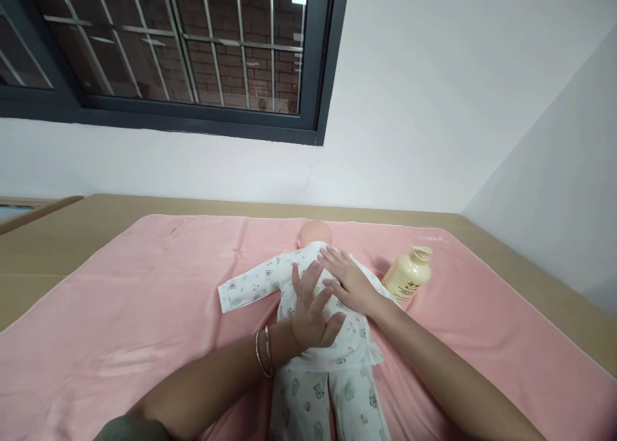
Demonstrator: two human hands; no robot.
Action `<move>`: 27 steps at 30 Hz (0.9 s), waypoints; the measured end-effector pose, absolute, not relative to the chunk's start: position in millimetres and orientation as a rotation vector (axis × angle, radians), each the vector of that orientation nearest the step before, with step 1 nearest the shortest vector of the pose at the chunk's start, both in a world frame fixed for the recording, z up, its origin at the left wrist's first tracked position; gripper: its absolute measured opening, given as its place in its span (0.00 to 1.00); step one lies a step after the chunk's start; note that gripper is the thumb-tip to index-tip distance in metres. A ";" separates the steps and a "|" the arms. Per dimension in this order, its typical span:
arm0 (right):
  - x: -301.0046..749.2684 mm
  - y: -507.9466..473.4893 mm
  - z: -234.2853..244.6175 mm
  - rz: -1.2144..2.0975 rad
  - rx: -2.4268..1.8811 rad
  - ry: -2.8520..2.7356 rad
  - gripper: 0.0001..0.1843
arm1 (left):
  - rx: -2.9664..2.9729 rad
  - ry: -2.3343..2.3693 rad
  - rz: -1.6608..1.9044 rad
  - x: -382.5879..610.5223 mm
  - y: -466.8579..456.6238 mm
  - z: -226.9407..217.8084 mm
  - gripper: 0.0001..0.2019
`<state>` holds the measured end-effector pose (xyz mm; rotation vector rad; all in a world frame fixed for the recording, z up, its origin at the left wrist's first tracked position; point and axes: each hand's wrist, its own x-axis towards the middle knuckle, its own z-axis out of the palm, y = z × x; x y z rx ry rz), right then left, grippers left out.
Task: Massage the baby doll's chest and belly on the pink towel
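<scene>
1. Nearest position. My left forearm crossed in from the lower left with two thin bangles [263, 352] at the wrist. My left hand [311, 312] lay palm-down on the torso of the doll [354, 348], fingers spread and gripping nothing.

2. Second contact. My right hand [348, 281] rested just beyond the left, higher on the same torso and near the shoulders. It was also flat and unclenched, with the fingers extended side by side. The two hands were touching or nearly so; I could not tell which.

3. Progress, as a judgement. The work was at the stage of flat-hand contact on the clothed torso. The printed top and trousers were both on the doll. The bottle [409, 277] sat apart from both hands with its pump cap fitted, so I judged it unused at this point.

4. Condition of the doll. It lay lengthwise on the pink blanket [120, 312], legs toward me and bald head [314, 234] away. No face was visible. One sleeve [245, 290] stuck out to the left.

5. Surroundings. The cream bottle lay tilted just beside the doll's far shoulder. The blanket covered a tan surface [72, 235]. Beyond stood a white wall [434, 107] and a barred window [193, 42].
</scene>
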<state>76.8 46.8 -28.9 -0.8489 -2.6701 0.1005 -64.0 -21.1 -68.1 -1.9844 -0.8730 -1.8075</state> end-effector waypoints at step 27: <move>56.1 55.0 -31.7 0.107 -1.493 -2.273 0.24 | -1.878 -1.914 -1.731 -77.5 10.6 -63.9 0.24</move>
